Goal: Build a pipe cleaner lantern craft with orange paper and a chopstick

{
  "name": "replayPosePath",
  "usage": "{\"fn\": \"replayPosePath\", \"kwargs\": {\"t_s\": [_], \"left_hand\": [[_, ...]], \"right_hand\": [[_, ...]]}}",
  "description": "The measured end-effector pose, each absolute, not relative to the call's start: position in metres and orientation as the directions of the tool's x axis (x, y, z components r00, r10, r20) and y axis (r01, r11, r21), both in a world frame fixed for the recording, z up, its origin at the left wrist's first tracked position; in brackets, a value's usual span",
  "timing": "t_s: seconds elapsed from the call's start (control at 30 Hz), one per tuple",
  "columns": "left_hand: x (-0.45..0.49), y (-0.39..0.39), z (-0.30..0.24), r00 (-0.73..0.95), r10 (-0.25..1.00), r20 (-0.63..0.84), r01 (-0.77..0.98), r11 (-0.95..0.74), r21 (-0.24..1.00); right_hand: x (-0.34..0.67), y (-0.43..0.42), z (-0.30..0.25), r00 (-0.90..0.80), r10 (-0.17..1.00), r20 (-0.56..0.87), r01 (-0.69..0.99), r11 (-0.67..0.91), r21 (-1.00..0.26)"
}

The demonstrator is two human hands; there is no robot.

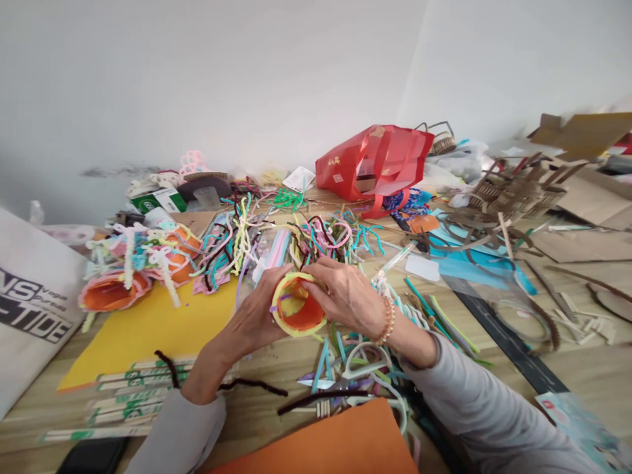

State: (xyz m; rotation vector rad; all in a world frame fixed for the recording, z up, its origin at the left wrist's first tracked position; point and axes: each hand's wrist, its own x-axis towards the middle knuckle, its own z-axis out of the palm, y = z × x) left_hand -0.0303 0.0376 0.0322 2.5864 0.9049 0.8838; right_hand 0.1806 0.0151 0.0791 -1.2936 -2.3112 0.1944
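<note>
Both hands meet over the middle of the table around a small orange paper cup (301, 315) whose rim is wrapped in a yellow pipe cleaner. My left hand (257, 309) grips the cup's left side, fingers curled round it. My right hand (345, 293), with a bead bracelet at the wrist, pinches the yellow rim at the cup's top right. The cup's mouth faces me and a purple bit shows at its left edge.
A heap of coloured pipe cleaners (276, 237) lies behind the hands, decorated orange cups (128, 276) at left on a yellow sheet (148, 329). Scissors (345, 375) and an orange sheet (320, 441) lie near me. A red bag (375, 161) and cardboard pieces (518, 191) are at right.
</note>
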Motion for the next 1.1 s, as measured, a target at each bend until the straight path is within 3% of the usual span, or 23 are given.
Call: {"fn": "replayPosePath", "kwargs": {"t_s": [0.13, 0.33, 0.53, 0.67, 0.8, 0.97, 1.1], "left_hand": [[-0.025, 0.031, 0.045, 0.613, 0.586, 0.531, 0.461, -0.81, 0.362], [-0.024, 0.03, 0.04, 0.578, 0.614, 0.538, 0.458, -0.789, 0.409], [-0.027, 0.03, 0.037, 0.56, 0.742, 0.368, 0.419, -0.637, 0.647], [-0.032, 0.035, 0.035, 0.508, 0.831, 0.226, 0.311, -0.421, 0.852], [-0.043, 0.037, 0.034, 0.393, 0.91, 0.135, 0.225, -0.237, 0.945], [-0.062, 0.033, 0.046, 0.073, 0.958, 0.276, -0.013, -0.276, 0.961], [-0.069, 0.029, 0.071, -0.036, 0.902, 0.43, 0.011, -0.429, 0.903]], "right_hand": [[0.183, 0.001, 0.096, -0.436, 0.821, 0.369, 0.795, 0.544, -0.27], [0.182, 0.0, 0.099, -0.424, 0.835, 0.351, 0.842, 0.507, -0.187], [0.191, 0.003, 0.101, -0.403, 0.825, 0.396, 0.8, 0.528, -0.285], [0.197, 0.004, 0.107, -0.385, 0.811, 0.439, 0.73, 0.559, -0.392], [0.2, 0.003, 0.111, -0.344, 0.8, 0.492, 0.691, 0.571, -0.444], [0.201, 0.004, 0.11, -0.323, 0.776, 0.542, 0.648, 0.599, -0.471], [0.189, 0.012, 0.089, -0.393, 0.782, 0.484, 0.562, 0.621, -0.546]]}}
